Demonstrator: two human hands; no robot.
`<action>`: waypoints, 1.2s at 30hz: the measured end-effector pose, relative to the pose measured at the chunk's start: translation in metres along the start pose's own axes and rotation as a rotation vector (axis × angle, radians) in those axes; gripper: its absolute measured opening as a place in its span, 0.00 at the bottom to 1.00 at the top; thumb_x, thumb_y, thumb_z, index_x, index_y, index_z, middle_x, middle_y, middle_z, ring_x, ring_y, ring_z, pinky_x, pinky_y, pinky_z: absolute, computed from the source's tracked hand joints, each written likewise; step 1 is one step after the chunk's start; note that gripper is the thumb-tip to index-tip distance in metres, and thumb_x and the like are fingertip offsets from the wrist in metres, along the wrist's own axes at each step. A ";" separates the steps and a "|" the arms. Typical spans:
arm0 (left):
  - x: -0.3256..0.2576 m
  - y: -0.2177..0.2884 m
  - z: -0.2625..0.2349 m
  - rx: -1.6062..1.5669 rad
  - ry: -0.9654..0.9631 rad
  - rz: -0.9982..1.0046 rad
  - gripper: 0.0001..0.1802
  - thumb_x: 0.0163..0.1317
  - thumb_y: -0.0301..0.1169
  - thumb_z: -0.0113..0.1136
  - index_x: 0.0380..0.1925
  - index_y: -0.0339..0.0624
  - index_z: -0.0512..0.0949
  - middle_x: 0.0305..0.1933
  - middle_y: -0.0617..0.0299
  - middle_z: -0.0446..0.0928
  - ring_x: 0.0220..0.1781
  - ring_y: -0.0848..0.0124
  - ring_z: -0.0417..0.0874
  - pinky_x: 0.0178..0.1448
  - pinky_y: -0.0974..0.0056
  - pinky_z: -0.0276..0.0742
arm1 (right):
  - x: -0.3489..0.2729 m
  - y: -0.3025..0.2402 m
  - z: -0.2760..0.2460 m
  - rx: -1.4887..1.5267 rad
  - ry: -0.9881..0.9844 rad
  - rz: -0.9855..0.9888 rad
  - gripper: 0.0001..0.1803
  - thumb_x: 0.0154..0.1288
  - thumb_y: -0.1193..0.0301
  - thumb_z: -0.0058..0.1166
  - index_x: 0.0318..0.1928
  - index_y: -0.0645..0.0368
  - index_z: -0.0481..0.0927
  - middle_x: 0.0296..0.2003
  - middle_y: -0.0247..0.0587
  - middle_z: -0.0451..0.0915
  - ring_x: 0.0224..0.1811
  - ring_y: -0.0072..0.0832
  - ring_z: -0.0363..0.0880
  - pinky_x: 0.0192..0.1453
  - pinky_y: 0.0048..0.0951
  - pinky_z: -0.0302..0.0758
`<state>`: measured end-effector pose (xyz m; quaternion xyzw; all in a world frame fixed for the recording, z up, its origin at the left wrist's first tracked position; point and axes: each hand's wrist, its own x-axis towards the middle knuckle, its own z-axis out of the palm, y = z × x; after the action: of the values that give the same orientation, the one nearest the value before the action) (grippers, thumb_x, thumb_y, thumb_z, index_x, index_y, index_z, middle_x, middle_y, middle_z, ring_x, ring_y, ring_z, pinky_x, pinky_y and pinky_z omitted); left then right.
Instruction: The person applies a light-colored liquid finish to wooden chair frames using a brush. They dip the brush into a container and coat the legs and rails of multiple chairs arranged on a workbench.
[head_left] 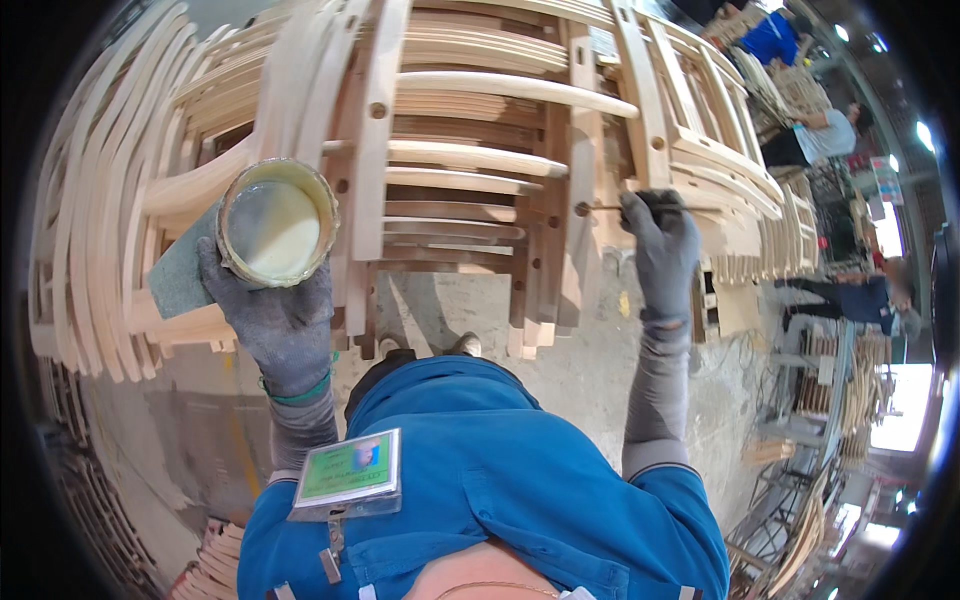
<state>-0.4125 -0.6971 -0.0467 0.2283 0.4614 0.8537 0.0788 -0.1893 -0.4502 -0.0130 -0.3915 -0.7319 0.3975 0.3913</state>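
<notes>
The left hand [275, 315], in a grey glove, is closed around a round tin [277, 222] of pale, creamy liquid, glue by the look of it, held level and pressed together with a flat grey-green pad [180, 272] just left of the stack of bare wooden chair frames [470, 150]. The right hand [660, 250], also gloved, pinches a thin stick [605, 208] whose tip sits at a round dowel hole [581, 209] in one upright of the stack, toward the stack's right side.

To do this step well, I judge the stick should go straight into the hole, in line with the bore, and turn so the wall gets coated all round rather than one blob at the mouth. A light load on the tip keeps drips off the face of the wood. The tin is best kept level and close to the stack, so each reload is a short trip. More empty holes show on the uprights left of that one; working along in order avoids missing any. Other people stand well right of the stack.
</notes>
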 end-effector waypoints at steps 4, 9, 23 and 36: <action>0.003 0.018 -0.009 -0.146 0.147 -0.052 0.47 0.48 0.15 0.60 0.65 0.43 0.44 0.64 0.53 0.53 0.64 0.61 0.61 0.65 0.57 0.66 | -0.017 -0.041 0.001 0.173 -0.100 -0.027 0.08 0.59 0.83 0.52 0.40 0.69 0.76 0.35 0.40 0.79 0.38 0.23 0.77 0.47 0.21 0.73; -0.006 0.016 -0.008 0.157 0.119 0.046 0.41 0.54 0.25 0.61 0.64 0.38 0.47 0.64 0.52 0.56 0.63 0.59 0.64 0.65 0.56 0.64 | -0.049 -0.099 0.060 0.730 -0.386 -0.325 0.08 0.56 0.85 0.54 0.37 0.67 0.73 0.36 0.58 0.79 0.36 0.37 0.82 0.37 0.31 0.83; -0.023 -0.002 -0.024 0.719 0.314 0.608 0.44 0.55 0.32 0.63 0.66 0.45 0.46 0.68 0.56 0.48 0.68 0.62 0.56 0.65 0.57 0.64 | -0.096 -0.108 0.101 0.580 -0.769 -0.786 0.09 0.57 0.83 0.52 0.40 0.65 0.75 0.42 0.57 0.78 0.47 0.49 0.78 0.45 0.40 0.79; -0.018 -0.003 -0.024 0.250 0.347 0.443 0.30 0.67 0.34 0.44 0.65 0.39 0.47 0.62 0.56 0.59 0.64 0.61 0.64 0.65 0.62 0.66 | -0.079 -0.124 0.137 0.741 -0.694 -0.527 0.10 0.56 0.80 0.57 0.41 0.63 0.77 0.36 0.52 0.81 0.40 0.37 0.82 0.40 0.33 0.80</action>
<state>-0.4077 -0.7194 -0.0662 0.1820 0.5085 0.8130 -0.2177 -0.3120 -0.6046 0.0252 0.1210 -0.7020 0.6221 0.3250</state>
